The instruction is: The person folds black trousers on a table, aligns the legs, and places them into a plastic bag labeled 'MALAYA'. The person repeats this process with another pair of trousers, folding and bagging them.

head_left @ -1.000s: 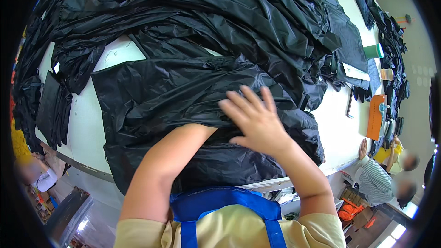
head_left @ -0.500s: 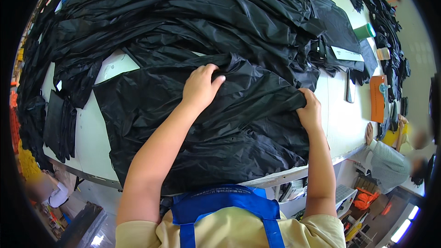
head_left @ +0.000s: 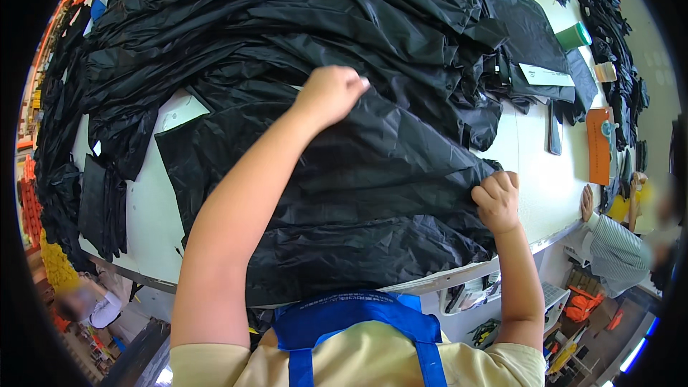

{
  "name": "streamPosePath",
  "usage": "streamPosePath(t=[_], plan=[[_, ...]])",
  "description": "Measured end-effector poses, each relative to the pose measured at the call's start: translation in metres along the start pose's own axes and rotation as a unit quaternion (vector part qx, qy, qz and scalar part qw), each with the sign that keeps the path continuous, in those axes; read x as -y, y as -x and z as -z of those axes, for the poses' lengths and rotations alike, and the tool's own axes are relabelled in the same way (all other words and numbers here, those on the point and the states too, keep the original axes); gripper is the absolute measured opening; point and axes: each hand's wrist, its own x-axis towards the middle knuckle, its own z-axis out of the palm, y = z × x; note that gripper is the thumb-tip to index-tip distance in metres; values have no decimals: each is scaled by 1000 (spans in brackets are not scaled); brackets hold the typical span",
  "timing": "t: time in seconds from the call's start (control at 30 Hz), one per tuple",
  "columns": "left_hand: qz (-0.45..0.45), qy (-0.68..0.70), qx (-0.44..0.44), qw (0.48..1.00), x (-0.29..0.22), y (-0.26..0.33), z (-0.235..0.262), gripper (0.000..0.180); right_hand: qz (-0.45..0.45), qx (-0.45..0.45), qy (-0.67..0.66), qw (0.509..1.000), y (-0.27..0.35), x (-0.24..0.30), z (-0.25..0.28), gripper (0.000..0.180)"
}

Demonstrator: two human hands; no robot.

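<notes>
A black, thin, shiny fabric piece (head_left: 358, 165), which looks like a garment, lies spread over the near part of the table. My left hand (head_left: 332, 97) pinches its far edge near the middle, fingers closed. At the right end of that same edge, my right hand (head_left: 497, 201) is closed in a fist around the cloth. Between both hands the edge runs taut in a slanting line. Creases cover the near part, which reaches the table's front edge. Just beyond lies a large heap of similar black fabric (head_left: 287, 21).
On the white table (head_left: 534, 172) at right lie a phone (head_left: 555, 130), a white paper strip (head_left: 546, 75), a green cylinder (head_left: 573, 36) and an orange piece (head_left: 598, 147). Folded black cloth (head_left: 104, 204) lies left. A person in a striped sleeve (head_left: 616, 251) rests a hand on the right edge.
My left hand has moved up and right with the cloth's edge, and my right hand slightly down and right. The cloth between them has gone from bunched to stretched and smoother.
</notes>
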Motion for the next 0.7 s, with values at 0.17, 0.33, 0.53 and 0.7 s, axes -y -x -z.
streamPosePath(t=[0.17, 0.33, 0.53, 0.7], plan=[[3, -19, -35, 999, 24, -17, 18, 37, -81, 192, -100, 973, 47, 1, -41, 8], [14, -191, -204, 960, 48, 103, 85, 37, -133, -6, -119, 984, -20, 56, -1, 20], [500, 228, -267, 791, 126, 275, 113, 65, -187, -38, -179, 965, -65, 124, -16, 30], [248, 175, -321, 897, 75, 311, 80, 46, -44, 38, -622, 780, -119, 242, -13, 44]])
